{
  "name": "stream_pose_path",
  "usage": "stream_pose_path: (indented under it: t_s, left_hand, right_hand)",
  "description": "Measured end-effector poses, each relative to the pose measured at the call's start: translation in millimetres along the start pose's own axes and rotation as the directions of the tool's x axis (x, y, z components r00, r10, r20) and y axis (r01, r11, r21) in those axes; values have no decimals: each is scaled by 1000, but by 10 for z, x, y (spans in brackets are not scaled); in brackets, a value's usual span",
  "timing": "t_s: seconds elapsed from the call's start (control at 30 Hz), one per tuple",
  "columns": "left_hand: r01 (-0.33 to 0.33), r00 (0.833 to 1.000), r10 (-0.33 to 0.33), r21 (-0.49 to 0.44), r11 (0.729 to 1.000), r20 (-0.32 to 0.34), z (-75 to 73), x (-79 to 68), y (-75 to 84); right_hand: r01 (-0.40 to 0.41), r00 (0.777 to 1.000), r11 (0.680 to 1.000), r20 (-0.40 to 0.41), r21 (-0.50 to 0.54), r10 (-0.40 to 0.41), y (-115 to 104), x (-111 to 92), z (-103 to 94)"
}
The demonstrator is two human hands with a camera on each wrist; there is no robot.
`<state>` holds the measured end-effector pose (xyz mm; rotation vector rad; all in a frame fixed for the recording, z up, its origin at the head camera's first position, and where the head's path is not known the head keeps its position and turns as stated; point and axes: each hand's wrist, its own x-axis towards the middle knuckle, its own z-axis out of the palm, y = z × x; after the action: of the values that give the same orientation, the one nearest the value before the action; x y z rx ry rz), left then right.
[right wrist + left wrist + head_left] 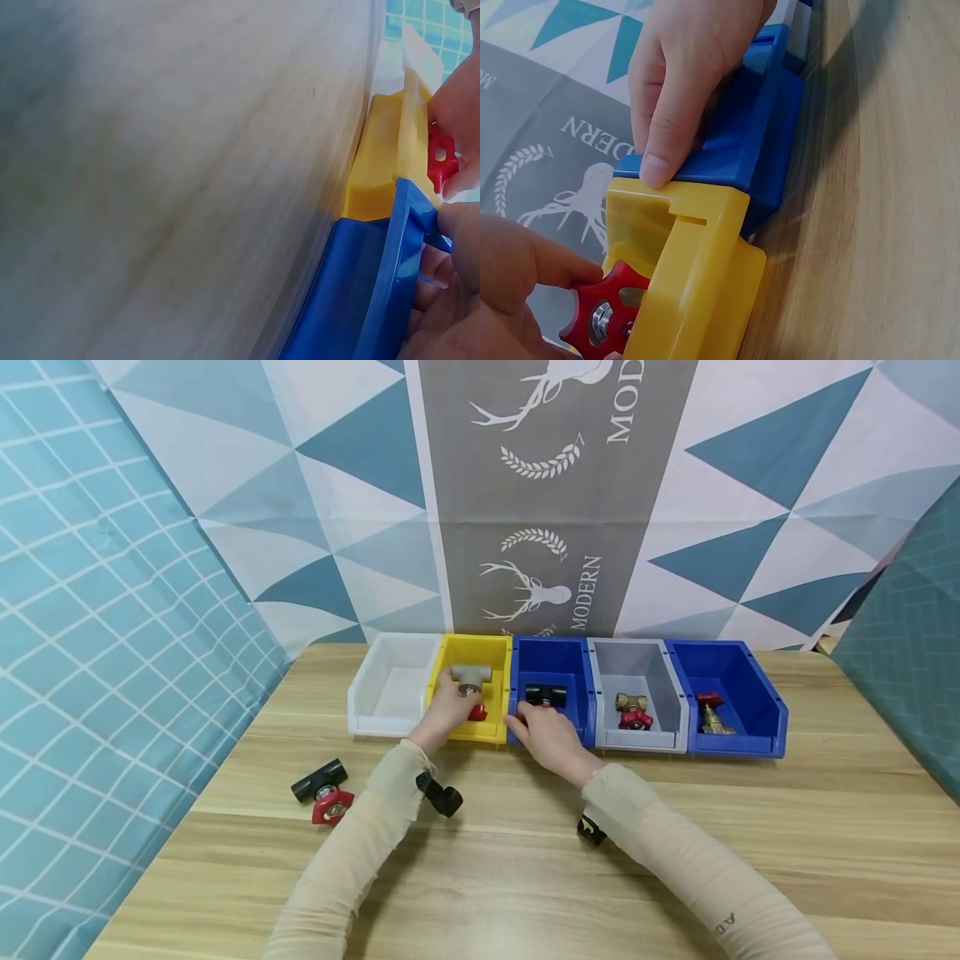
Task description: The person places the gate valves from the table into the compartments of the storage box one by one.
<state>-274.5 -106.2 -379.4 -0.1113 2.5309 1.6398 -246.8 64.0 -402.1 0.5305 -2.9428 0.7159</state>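
Note:
My left hand point(447, 703) reaches into the yellow bin point(491, 647) and grips a grey tee-bodied valve point(472, 676). Its red handwheel point(607, 311) shows beside the fingers in the left wrist view. My right hand point(551, 739) is at the front left corner of the neighbouring blue bin point(551, 653). The right thumb point(664, 142) lies on that bin's rim beside the yellow wall, with the other fingers curled down inside. A black valve point(546, 695) lies in this blue bin just past the right hand, which partly hides its red handwheel.
A valve with a black body point(318, 782) and red handwheel lies on the wooden table at the left. A white bin point(378, 724) ends the row at left. At right, a grey bin point(637, 739) and another blue bin point(738, 745) hold brass valves with red handwheels.

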Motion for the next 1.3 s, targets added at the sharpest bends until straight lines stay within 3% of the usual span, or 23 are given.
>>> stream_pose_path:
  t_s: [0.17, 0.3, 0.43, 0.8, 0.93, 1.17, 1.3]
  left_hand:
    - [-12, 1000, 12, 20, 1000, -2, 14, 23, -19]
    - [-14, 1000, 15, 91, 996, -10, 44, 51, -44]
    - [-21, 999, 25, 177, 984, -23, 78, 51, -58]
    - [-76, 996, 88, 297, 952, -26, 123, 2, -58]
    - [-110, 991, 133, 395, 912, -29, 146, -4, -59]
    - [-140, 971, 230, 614, 777, -70, 210, -49, -85]
    - [-148, 960, 269, 675, 723, -78, 239, -74, -100]
  right_hand:
    - [8, 1000, 1000, -7, 3, -8, 8, 1, 1]
    - [12, 1000, 1000, -5, 8, -12, 8, -6, -3]
    - [16, 1000, 1000, -2, 7, -16, 5, -10, -5]
    - [30, 999, 1000, -27, -9, -30, -2, -16, -14]
    - [41, 998, 999, -43, -13, -41, 5, -19, -14]
    - [56, 997, 998, -46, -7, -57, 9, -18, -8]
    - [54, 997, 999, -46, -4, -54, 13, -18, -1]
